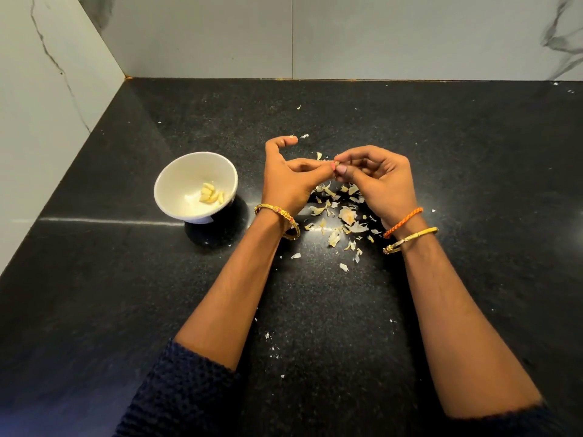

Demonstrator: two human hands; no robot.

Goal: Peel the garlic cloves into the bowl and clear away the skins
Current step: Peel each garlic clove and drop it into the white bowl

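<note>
black counter | both hands' fingers pinch garlic clove, mostly hidden | skins beneath

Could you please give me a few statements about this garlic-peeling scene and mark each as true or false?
1. The white bowl holds several peeled cloves. True.
2. The bowl stands to the right of both hands. False: it stands left of the left hand.
3. Loose garlic skins lie on the black counter below the hands. True.
4. The right hand rests flat on the counter. False: it is raised, its fingers meeting the left hand's fingertips around a small piece of garlic.
5. The skins are already cleared away. False: they are scattered across the counter.
</note>
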